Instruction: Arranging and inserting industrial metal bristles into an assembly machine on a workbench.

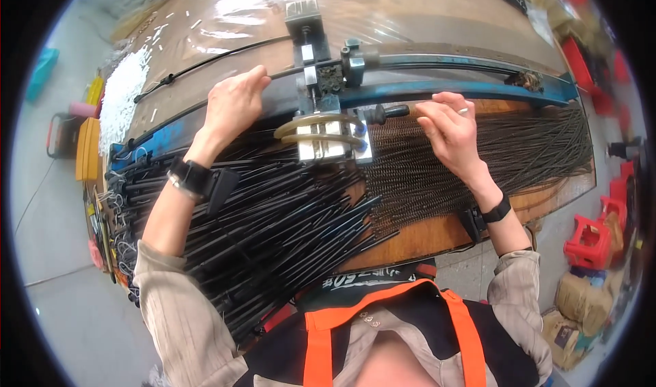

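My left hand point(236, 103) is closed, thumb and fingers pinching a black cable point(283, 73). The cable runs from the left across the metal clamping fixture point(313, 79) in the middle of the bench. Just off the end of the black handle point(393, 112) on the fixture's right side, my right hand point(447, 131) hovers with its fingers bent and thumb apart. I see nothing in it. Two yellowish hoses point(318, 131) curve over the front metal block point(335, 148) of the fixture.
Black rods point(273, 216) lie in a heap at the front left. Thin dark coiled wires point(471, 161) spread to the right. A blue rail point(451, 92) extends right from the fixture. Small white tubes point(123, 100) are piled at the far left. A red stool point(588, 240) stands on the floor.
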